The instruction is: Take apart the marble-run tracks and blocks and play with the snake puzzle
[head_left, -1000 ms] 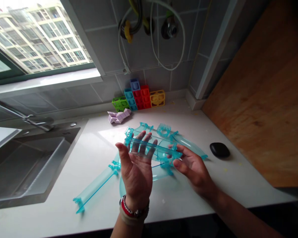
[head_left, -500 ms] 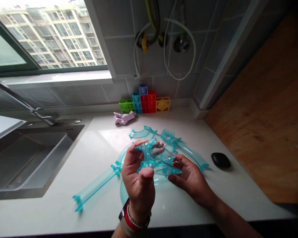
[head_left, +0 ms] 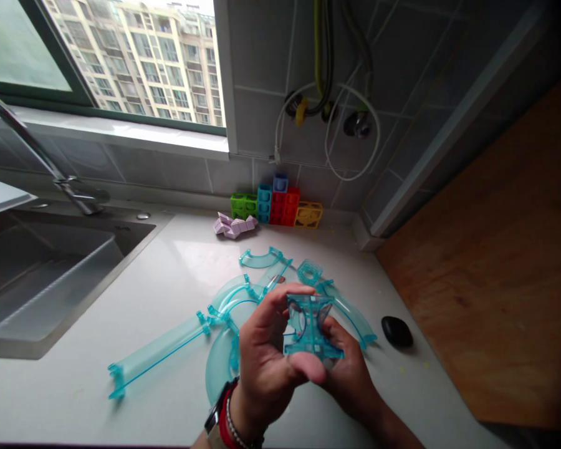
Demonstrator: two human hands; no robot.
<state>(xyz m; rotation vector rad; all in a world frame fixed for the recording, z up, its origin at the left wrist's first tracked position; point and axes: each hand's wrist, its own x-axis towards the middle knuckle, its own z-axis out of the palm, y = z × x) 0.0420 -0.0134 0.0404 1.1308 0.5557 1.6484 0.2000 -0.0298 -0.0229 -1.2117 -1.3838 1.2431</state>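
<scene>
One white counter [head_left: 168, 405]. One left hand [head_left: 271, 349], bent like a C, and one right hand [head_left: 351, 379], curled, both holding one clear blue piece [head_left: 313, 330] over the counter, end-on, pointing straight away lengthwise. One black lump [head_left: 397, 331], off right.

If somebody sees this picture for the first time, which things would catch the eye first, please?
Probably the clear turquoise piece near the middle, held up in the left hand, with the right hand at its lower right side. Next, the similar turquoise parts spread on the white counter around the hands. Then the brightly coloured blocks at the counter's back, by the tiled wall.
</scene>
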